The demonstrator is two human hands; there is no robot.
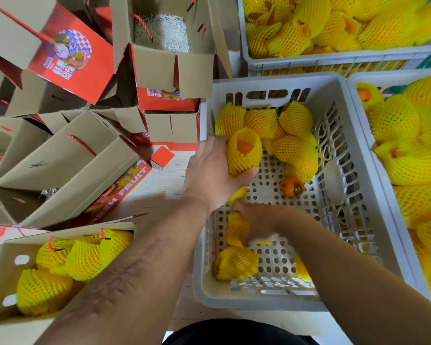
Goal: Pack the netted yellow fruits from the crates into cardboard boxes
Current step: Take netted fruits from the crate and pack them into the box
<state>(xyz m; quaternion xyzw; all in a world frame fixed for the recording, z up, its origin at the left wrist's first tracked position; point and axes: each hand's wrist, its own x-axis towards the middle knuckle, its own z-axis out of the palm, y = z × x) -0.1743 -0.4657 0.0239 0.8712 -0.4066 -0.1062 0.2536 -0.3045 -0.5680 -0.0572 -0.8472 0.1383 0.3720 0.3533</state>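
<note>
A: We logged the setting first: a pale floor [169, 180] crowded with plain brown corrugated cardboard boxes [60, 168] with red printed faces and red cord handles, beside three grey perforated plastic crates in full or partial view.

B: And the near crate [353, 195]?

A: Moulded slots in its walls, round holes in its base. We counted about ten fruits in yellow foam mesh sleeves there, plus one bare orange fruit [292, 186], smooth and glossy.

B: Hands?

A: Our left hand [209, 173] clasped one netted fruit [244, 155] above the crate's left side, its orange skin showing at the sleeve's open end. Our right hand [256, 222], blurred, closed around a second netted fruit [237, 226] low in the crate.

B: Packed so far?

A: At least four sleeved fruits sat in the open box [0, 265] at lower left.
</note>
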